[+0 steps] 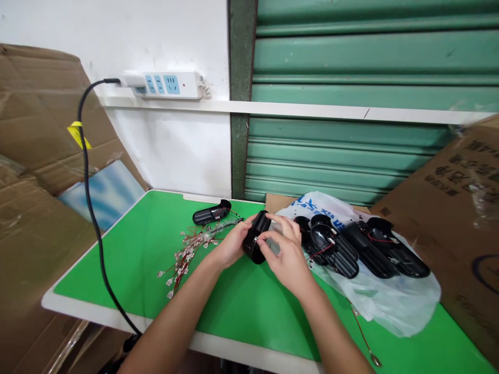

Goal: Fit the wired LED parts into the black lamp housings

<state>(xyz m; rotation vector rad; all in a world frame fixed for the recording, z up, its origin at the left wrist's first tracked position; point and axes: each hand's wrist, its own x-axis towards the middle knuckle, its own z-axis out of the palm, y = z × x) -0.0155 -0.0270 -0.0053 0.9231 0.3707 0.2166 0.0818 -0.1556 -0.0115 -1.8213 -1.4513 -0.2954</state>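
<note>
A black plastic housing point(260, 225), hollow and rounded at its near end, is tilted up above the green table. My left hand point(232, 246) is closed round its left side. At the near end, my right hand point(287, 254) pinches a small shiny metal piece point(255, 239) against the housing, with other fingers resting along the right edge. The piece is too small to make out fully. Left of my hands lies a bundle of thin wires with small metal contacts point(187, 254). Behind it rests another black housing point(210, 213) with red wires.
Several wired black housings point(333, 249) lie on a white plastic bag point(405, 306) at right. A single wire with metal ends point(362, 332) is near the front right edge. Cardboard boxes point(448, 218) flank the green table point(128, 259). A black cable point(86, 171) hangs from the power strip point(187, 84).
</note>
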